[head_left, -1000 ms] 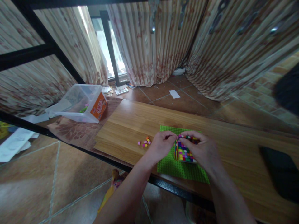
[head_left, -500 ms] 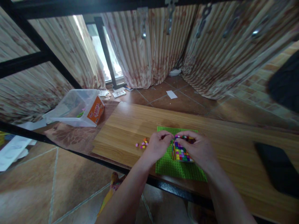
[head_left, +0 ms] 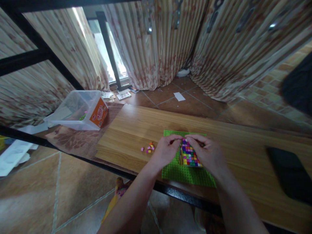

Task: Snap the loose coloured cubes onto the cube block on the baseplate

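Brick block (head_left: 189,156), multicolour, stands on green baseplate (head_left: 185,175) near front edge of wooden tabletop (head_left: 136,130). Head view: L hand (head_left: 167,151) pinching at block's top left corner, fingertips closed on upper edge; R hand (head_left: 210,154) cupped over right side and top, fingers grasping block. Fingertips of both nearly meet above it. Loose bricks (head_left: 148,148) just left of L hand, apart from baseplate. Clear plastic tub (head_left: 80,110) w/ orange label far left on patterned mat. Dark flat object (head_left: 289,175) at right, well apart.
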`<action>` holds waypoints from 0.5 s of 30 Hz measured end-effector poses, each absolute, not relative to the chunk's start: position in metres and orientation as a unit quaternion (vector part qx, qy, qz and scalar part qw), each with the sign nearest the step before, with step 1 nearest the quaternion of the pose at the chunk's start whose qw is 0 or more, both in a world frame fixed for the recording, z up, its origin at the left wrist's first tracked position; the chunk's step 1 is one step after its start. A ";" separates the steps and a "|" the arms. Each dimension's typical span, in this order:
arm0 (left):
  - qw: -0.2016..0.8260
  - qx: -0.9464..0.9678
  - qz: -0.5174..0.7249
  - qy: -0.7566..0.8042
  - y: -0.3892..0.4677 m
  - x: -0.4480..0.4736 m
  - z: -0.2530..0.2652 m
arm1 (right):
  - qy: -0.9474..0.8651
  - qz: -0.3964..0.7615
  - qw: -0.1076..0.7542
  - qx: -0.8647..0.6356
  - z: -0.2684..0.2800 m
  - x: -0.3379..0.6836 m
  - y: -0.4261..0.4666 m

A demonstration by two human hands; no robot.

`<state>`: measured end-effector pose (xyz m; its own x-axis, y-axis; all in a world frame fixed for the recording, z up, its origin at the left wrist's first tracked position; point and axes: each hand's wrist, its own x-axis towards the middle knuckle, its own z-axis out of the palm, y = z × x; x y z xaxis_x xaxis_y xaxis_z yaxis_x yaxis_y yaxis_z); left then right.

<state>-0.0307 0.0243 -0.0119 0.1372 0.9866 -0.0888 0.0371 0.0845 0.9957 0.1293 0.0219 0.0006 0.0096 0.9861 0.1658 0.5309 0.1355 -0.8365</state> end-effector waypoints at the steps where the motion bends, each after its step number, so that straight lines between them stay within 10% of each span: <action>1: 0.544 0.527 0.434 0.488 0.024 -0.031 -0.013 | -0.648 0.281 0.392 -0.589 0.000 0.128 0.022; 15: 0.540 0.571 0.423 0.451 0.023 -0.034 -0.011 | -0.663 0.264 0.393 -0.580 -0.007 0.128 0.023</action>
<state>-0.0335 0.0231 -0.0108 0.2358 0.9718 -0.0028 0.0579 -0.0111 0.9983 0.1277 0.0229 -0.0074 -0.0195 0.9763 0.2157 0.5619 0.1891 -0.8053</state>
